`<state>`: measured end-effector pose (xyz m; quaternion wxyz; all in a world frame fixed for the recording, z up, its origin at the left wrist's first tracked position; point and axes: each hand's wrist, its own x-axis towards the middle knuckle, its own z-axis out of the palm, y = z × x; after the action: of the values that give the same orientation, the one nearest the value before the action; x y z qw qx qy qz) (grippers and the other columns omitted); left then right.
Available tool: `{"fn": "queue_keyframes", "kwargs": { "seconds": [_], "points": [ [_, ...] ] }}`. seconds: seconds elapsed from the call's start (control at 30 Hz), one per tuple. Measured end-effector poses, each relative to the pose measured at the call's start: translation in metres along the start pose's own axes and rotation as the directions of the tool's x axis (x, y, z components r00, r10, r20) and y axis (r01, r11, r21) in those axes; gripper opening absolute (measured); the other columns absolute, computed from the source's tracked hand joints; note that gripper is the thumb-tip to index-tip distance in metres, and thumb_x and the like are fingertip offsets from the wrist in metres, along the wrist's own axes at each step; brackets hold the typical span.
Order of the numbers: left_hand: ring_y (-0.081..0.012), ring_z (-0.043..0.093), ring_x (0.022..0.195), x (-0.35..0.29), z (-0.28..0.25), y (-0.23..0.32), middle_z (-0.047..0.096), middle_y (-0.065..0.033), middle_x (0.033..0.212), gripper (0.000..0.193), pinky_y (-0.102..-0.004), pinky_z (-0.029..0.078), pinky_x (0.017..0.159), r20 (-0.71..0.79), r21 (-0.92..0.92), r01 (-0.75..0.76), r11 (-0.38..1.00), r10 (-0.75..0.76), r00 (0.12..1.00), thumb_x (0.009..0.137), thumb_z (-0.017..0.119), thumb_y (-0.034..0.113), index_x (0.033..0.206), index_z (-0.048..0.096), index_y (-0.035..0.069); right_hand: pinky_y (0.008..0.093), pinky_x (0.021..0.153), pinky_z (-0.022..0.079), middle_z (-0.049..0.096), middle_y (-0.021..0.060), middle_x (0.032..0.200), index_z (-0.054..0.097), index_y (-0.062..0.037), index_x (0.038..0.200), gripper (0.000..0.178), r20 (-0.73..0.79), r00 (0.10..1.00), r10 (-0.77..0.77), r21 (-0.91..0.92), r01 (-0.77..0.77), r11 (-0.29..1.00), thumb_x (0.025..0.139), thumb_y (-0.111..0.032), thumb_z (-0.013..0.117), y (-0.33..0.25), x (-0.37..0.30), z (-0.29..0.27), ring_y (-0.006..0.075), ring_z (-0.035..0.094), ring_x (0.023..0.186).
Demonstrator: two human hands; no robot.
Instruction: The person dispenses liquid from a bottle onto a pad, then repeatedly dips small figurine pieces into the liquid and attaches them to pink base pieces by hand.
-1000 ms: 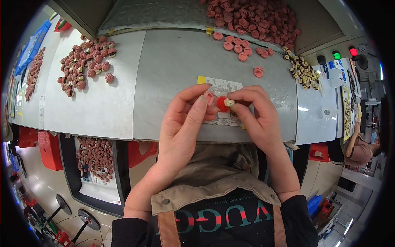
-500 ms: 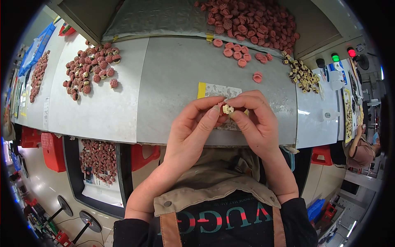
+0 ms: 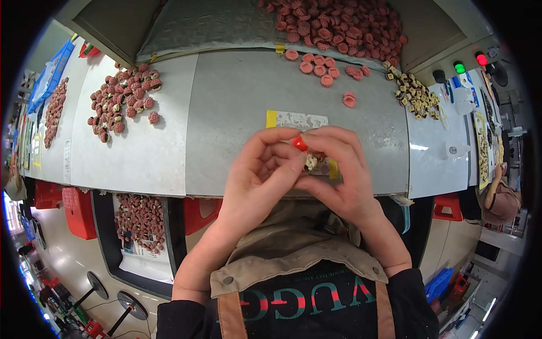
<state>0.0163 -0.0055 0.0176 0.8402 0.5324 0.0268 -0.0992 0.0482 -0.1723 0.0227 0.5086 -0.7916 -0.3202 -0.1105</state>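
Observation:
My left hand (image 3: 258, 172) and my right hand (image 3: 340, 169) meet over the near edge of the grey worktop, fingers bent inward. Against my left thumb tip is a small cream-and-dark piece (image 3: 311, 163), pinched and partly covered. A small glossy red piece (image 3: 300, 143) shows between the two index fingertips, touching the right one. Fingers hide whether these two are joined. Under my hands lies a speckled plate (image 3: 302, 120) with yellow tape at its corners. Beyond it, a single pink scalloped shell (image 3: 349, 100) lies apart from a small group of shells (image 3: 319, 70).
A large heap of pink shells (image 3: 344, 28) fills the back. Cream-and-dark blocks (image 3: 418, 96) lie at right, assembled pink pieces (image 3: 121, 96) at left. Below the table edge a black-rimmed bin (image 3: 176, 226) holds more. Red stools (image 3: 79, 212) stand below. Another person (image 3: 501, 200) sits far right.
The red piece now shows between my index fingers, where a pink shell edge showed before. The cream-and-dark piece has turned and sits slightly lower. The view has shifted a little.

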Motion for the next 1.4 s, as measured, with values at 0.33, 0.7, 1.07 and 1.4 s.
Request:
{"fn": "queue_keyframes", "kwargs": {
  "seconds": [0.33,0.7,1.07,1.4],
  "points": [
    [-0.0108,0.062,0.089,-0.003,0.013,-0.021,0.062,-0.0082,0.099,0.055,-0.0248,0.052,0.079,0.011,0.406,-0.234,0.883,0.252,0.968,0.08,0.064,-0.005,0.13,0.043,0.002,0.0295,0.063,0.049,0.06,0.005,0.088,0.063,-0.0062,0.096,0.038,-0.022,0.993,-0.114,-0.093,0.112,0.989,0.063,-0.002,0.082,0.024,-0.007,0.005,0.0205,0.057,0.079],
    [-0.0085,0.062,0.087,-0.005,0.008,-0.011,0.062,-0.0058,0.098,0.046,-0.0229,0.051,0.076,-0.004,0.415,-0.219,0.883,0.242,0.97,0.083,0.061,-0.004,0.126,0.049,0.002,0.0318,0.068,0.048,0.06,0.0085,0.087,0.061,-0.0035,0.102,0.035,0.058,0.998,-0.001,-0.164,0.01,0.986,0.07,0.003,0.072,0.005,-0.006,-0.001,0.0247,0.057,0.075],
    [-0.0286,0.053,0.112,0.064,-0.165,0.083,0.059,-0.0098,0.118,0.022,-0.0417,0.039,0.097,0.294,0.847,0.1,-0.522,0.617,0.73,0.086,0.061,0.015,0.106,0.065,0.007,0.0228,0.066,0.04,0.055,0.0042,0.084,0.059,-0.001,0.107,0.017,-0.192,0.894,0.405,-0.23,-0.442,0.867,0.097,-0.003,0.045,0.036,-0.041,-0.098,0.0103,0.048,0.072],
    [-0.0299,0.055,0.105,0.116,0.004,0.037,0.06,-0.0097,0.11,0.023,-0.0392,0.044,0.089,0.529,0.838,-0.535,-0.103,0.388,0.755,0.085,0.064,0.011,0.108,0.063,0.007,0.0224,0.058,0.032,0.039,-0.0032,0.071,0.052,-0.0026,0.105,0.015,-0.186,0.76,0.622,0.599,-0.415,0.685,0.102,-0.014,0.042,0.038,-0.034,-0.113,0.0054,0.033,0.059]
  ]
}}
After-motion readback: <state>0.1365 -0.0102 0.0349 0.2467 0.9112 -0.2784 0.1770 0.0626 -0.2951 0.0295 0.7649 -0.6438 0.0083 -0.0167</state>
